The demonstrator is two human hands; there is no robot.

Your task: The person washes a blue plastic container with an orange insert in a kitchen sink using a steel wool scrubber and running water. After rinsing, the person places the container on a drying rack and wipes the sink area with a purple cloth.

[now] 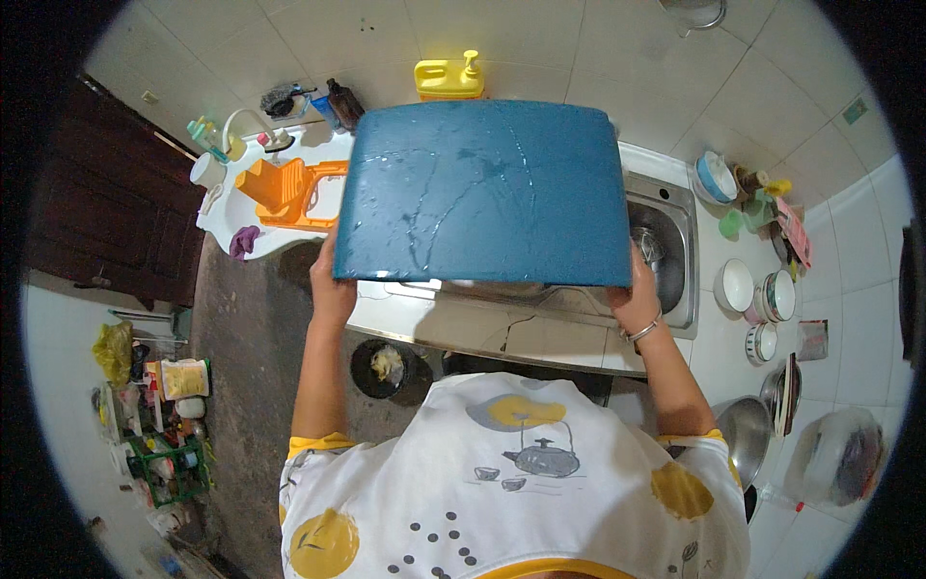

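A large dark blue plastic box [482, 198] with rounded upper corners is held up before me, over the counter and sink. Only one broad side of it shows, wet with drops and streaks of water. My left hand [330, 280] grips its lower left edge, and my right hand [635, 297], with a bracelet at the wrist, grips the lower right edge. Both hands' fingers are partly hidden by the box. Behind its right side, the metal sink [683, 241] is partly covered.
An orange plastic rack [286, 193] stands on a white washbasin [236, 207] at the left, near a purple cloth [244, 241]. Behind the box is a yellow pump jug [449, 79]. Bowls [733, 285] line the right counter. A black bin [379, 369] with waste sits below the counter.
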